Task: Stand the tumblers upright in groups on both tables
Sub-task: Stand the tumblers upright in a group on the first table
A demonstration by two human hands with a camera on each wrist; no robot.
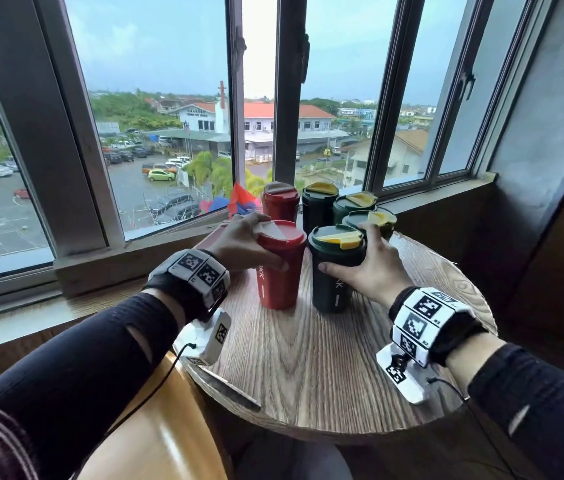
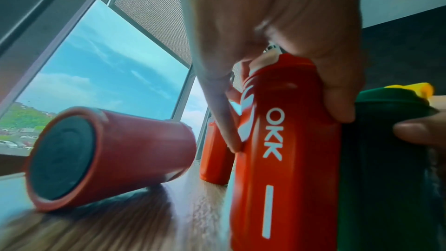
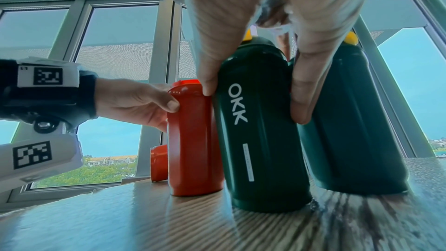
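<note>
On the round wooden table (image 1: 308, 358) my left hand (image 1: 268, 244) grips an upright red tumbler (image 1: 275, 271) near its lid, thumb on the front. Beside it my right hand (image 1: 349, 251) grips an upright dark green tumbler (image 1: 334, 282) with a yellow lid flap. Both tumblers rest on the tabletop, nearly touching. Behind them a second red tumbler (image 1: 279, 204) and three more green tumblers (image 1: 355, 206) stand upright in a cluster. In the left wrist view another red tumbler (image 2: 108, 157) lies on its side to the left; my left hand hides it in the head view.
A window sill (image 1: 100, 268) and tall window frames run just behind the table. A yellow wooden chair back (image 1: 155, 427) sits at the table's near left edge. A dark wall (image 1: 533, 220) closes the right side. Bare tabletop lies between the tumblers and me.
</note>
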